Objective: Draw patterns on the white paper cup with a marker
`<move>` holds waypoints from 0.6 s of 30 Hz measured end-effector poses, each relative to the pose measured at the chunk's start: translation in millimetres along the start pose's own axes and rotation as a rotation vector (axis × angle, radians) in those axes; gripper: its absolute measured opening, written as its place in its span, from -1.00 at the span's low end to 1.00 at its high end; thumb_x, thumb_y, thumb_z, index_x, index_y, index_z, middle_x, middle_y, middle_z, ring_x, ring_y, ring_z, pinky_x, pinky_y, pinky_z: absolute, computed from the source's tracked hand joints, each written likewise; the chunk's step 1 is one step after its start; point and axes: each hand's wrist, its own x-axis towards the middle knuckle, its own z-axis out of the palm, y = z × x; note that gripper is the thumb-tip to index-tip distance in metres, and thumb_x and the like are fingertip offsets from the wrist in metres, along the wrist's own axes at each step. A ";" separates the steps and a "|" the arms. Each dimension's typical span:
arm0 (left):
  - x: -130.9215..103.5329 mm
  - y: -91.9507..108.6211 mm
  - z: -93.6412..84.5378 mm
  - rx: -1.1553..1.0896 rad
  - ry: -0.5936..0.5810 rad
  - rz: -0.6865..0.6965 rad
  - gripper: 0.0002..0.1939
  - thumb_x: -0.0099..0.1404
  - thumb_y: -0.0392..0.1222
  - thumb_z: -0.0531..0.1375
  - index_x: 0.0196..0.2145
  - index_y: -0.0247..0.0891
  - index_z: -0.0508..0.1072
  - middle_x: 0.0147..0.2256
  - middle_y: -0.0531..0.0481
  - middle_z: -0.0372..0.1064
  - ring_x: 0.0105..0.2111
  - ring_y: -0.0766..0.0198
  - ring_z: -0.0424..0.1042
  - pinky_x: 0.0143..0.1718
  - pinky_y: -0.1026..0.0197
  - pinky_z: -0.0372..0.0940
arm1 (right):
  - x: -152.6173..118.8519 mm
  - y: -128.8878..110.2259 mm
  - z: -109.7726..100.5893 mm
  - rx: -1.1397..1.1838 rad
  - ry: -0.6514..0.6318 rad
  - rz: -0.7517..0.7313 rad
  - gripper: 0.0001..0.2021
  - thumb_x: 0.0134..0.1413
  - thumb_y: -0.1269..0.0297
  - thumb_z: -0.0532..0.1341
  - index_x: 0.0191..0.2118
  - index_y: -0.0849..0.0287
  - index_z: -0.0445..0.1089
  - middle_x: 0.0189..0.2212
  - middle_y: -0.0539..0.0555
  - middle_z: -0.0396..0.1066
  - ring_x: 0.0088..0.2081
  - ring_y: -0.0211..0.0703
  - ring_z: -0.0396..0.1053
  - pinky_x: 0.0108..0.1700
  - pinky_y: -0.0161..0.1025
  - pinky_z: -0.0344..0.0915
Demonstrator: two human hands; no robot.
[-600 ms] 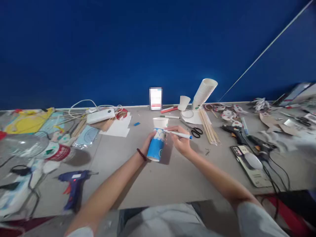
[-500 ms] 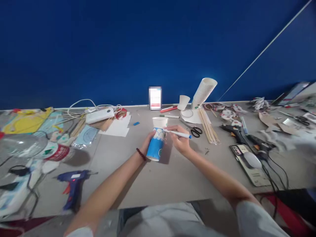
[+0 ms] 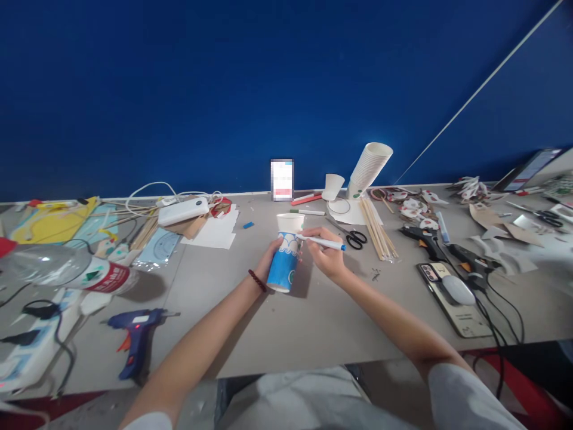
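My left hand [image 3: 269, 255] is wrapped round the side of a paper cup [image 3: 283, 270], which tilts slightly above the table. Blue covers the cup's lower part, with blue scalloped outlines on white above it and a plain white band by the rim. Between the fingers of my right hand [image 3: 326, 254] is a blue-and-white marker [image 3: 329, 243], its tip at the scalloped band on the cup's right side. Whether the tip touches the paper is too small to tell. A small blue marker cap [image 3: 248, 225] lies on the table to the left of the cup.
Scissors [image 3: 355, 237] and wooden sticks [image 3: 378, 230] lie right of my hands. Behind them leans a stack of paper cups [image 3: 369, 170]. A blue glue gun [image 3: 136, 334] and a plastic bottle [image 3: 74, 269] are at left; a phone [image 3: 452, 301] is at right. Another phone [image 3: 282, 180] stands against the wall.
The view has shifted slightly. The cup seems turned a little in my left hand, with the scallops facing me more. Both hands keep their hold on the cup and the marker.
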 end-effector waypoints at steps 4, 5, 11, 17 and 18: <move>0.6 -0.4 -0.6 -0.016 0.010 -0.009 -0.59 0.35 0.03 0.15 -0.08 -0.38 0.52 -0.34 -0.17 0.57 -0.39 0.15 0.56 -0.25 0.17 0.45 | 0.5 1.0 -0.2 0.006 -0.005 -0.018 -0.89 0.12 0.31 0.19 -0.37 0.09 0.48 -0.32 0.11 0.63 -0.24 -0.01 0.60 -0.19 -0.10 0.51; 0.8 -0.5 -0.7 -0.015 0.008 -0.011 -0.59 0.35 0.03 0.15 -0.06 -0.37 0.52 -0.34 -0.17 0.57 -0.39 0.15 0.57 -0.25 0.17 0.45 | 0.5 1.1 -0.3 0.014 -0.007 -0.018 -0.88 0.12 0.32 0.19 -0.37 0.09 0.48 -0.33 0.11 0.63 -0.24 -0.01 0.60 -0.19 -0.09 0.50; 0.4 0.9 1.4 -0.008 0.019 -0.046 -0.59 0.37 0.03 0.12 -0.12 -0.38 0.53 -0.36 -0.18 0.57 -0.42 0.16 0.56 -0.31 0.18 0.44 | -0.8 -0.3 0.4 0.055 -0.003 0.031 -0.89 0.10 0.32 0.19 -0.35 0.09 0.48 -0.30 0.10 0.63 -0.29 -0.03 0.59 -0.17 -0.07 0.51; -2.1 1.9 6.5 -0.038 0.036 -0.024 -0.64 0.37 -0.02 0.13 -0.11 -0.37 0.53 -0.35 -0.16 0.58 -0.37 0.17 0.56 -0.24 0.17 0.46 | -0.9 -0.6 0.8 0.012 0.031 0.035 -0.89 0.09 0.34 0.20 -0.35 0.08 0.49 -0.33 0.09 0.62 -0.25 -0.01 0.59 -0.18 -0.09 0.50; -2.2 1.8 6.9 -0.037 0.037 -0.025 -0.63 0.37 -0.02 0.13 -0.11 -0.37 0.53 -0.35 -0.16 0.57 -0.37 0.17 0.56 -0.24 0.17 0.46 | -0.8 -0.4 0.6 0.003 0.034 0.036 -0.88 0.10 0.34 0.20 -0.35 0.08 0.50 -0.33 0.08 0.61 -0.25 -0.01 0.59 -0.18 -0.10 0.49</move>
